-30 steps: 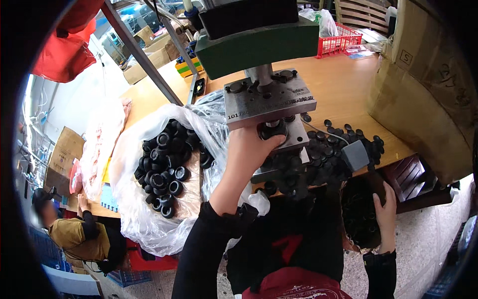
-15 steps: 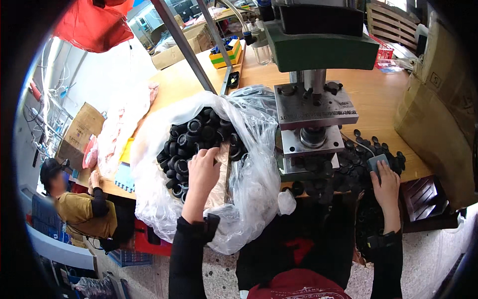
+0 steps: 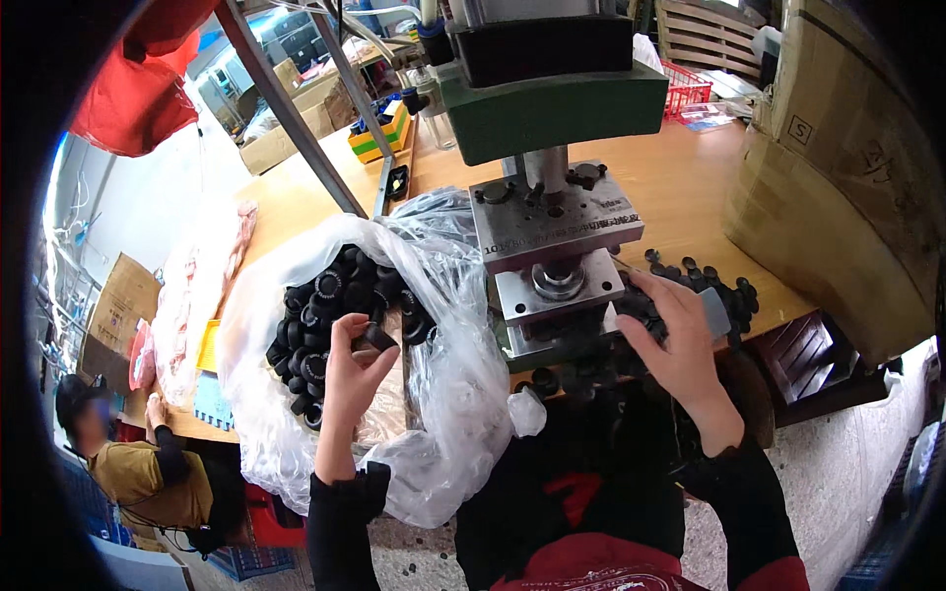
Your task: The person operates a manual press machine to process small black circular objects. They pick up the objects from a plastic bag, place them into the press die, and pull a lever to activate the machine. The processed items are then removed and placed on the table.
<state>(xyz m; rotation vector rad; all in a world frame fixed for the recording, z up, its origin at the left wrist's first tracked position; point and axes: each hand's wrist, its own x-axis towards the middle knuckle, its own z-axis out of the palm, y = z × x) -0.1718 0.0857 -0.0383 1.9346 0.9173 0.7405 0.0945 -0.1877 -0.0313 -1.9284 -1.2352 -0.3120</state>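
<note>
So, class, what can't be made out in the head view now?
Head view, now:
Black ring: partly covered by the left hand.
Grey box: left part hidden behind the right hand.
Press: top cut off by the upper edge.
Co-worker's hand: too small to tell what it touches.

Smooth, shiny metal lower plate (image 3: 600, 273)

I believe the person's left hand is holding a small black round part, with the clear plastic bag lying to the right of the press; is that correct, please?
Not quite: the clear plastic bag lies to the left of the press, as the head view shows. The left hand does hold a small black round part.
</note>
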